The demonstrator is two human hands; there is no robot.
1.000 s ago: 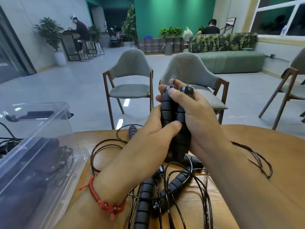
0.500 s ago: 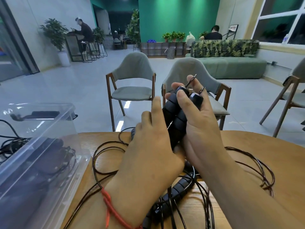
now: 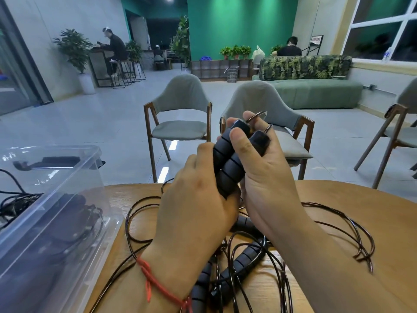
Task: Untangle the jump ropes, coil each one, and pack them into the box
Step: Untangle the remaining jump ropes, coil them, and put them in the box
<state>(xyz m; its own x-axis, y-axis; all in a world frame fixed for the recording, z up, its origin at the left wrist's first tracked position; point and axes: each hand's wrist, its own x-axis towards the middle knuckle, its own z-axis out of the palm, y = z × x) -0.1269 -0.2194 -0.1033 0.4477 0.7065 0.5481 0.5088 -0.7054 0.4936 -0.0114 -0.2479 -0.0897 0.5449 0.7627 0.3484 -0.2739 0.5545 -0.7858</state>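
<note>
counter (image 3: 372,222): I see rope tangle (image 3: 246,256) loose, nearest me | left hand (image 3: 198,199) + right hand (image 3: 266,172) both curled round paired handles (image 3: 228,168), long axis tilted up-away, rightward | box (image 3: 56,222) lies left, nearer left hand

One view recorded. Wide-angle camera sat on person's head, faced forward, tilted down. Close range: left hand (image 3: 198,211) and right hand (image 3: 266,177) filled lower centre, with jump rope handles (image 3: 230,163) near frame centre. Tabletop (image 3: 372,211) ran off bottom edge. Clear box (image 3: 56,222) was cropped at left. Upper half took in chairs (image 3: 180,123) and distant green wall (image 3: 237,26). Straight lines bowed toward frame edges.
</note>
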